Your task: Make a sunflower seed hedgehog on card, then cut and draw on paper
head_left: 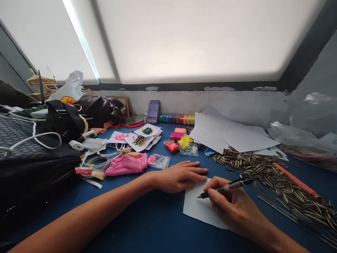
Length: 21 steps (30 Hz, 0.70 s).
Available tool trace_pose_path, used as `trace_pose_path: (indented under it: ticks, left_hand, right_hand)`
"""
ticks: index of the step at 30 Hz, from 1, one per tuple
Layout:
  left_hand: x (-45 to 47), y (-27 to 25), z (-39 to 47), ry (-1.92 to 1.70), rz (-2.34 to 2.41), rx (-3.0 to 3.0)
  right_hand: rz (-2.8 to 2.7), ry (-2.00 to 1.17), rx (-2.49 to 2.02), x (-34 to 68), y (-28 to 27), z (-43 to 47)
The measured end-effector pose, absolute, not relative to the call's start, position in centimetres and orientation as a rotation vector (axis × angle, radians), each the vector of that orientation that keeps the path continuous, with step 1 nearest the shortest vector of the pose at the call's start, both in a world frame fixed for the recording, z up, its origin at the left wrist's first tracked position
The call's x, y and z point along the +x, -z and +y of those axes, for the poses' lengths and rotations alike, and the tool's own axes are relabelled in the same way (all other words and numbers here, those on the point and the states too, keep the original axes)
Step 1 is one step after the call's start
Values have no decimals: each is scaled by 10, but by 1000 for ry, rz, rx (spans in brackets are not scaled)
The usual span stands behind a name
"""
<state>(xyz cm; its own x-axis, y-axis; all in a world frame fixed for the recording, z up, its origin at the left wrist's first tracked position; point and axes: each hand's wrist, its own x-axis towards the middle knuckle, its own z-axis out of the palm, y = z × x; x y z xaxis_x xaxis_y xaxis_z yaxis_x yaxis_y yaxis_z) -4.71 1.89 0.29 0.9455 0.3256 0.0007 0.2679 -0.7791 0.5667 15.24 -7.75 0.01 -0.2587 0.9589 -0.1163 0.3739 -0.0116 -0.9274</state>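
Observation:
A small sheet of white paper (196, 207) lies on the blue tabletop in front of me. My right hand (231, 202) is closed around a black pen (226, 188), its tip pointing left, just over or on the sheet; I cannot tell whether it touches. No marks show on the visible part of the paper. Lying flat with fingers stretched out, my left hand (179, 176) rests over the sheet's upper left edge. Part of the paper is hidden beneath both hands.
Sunflower seeds (279, 182) spread across the right, with an orange stick (295, 179) on them. Larger white sheets (226, 131) lie behind. Colored clay packets (171, 146), a pink cloth (127, 164) and paper pieces with clay shapes (139, 140) sit left of center. A black bag (34, 168) stands far left.

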Motion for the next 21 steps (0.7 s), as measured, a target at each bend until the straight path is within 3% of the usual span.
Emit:
trace_pose_path:
  ticks: [21]
  left_hand:
    - [-41, -10, 14, -95, 388, 2537]
  right_hand:
    - [-1649, -1114, -1444, 154, -4, -83]
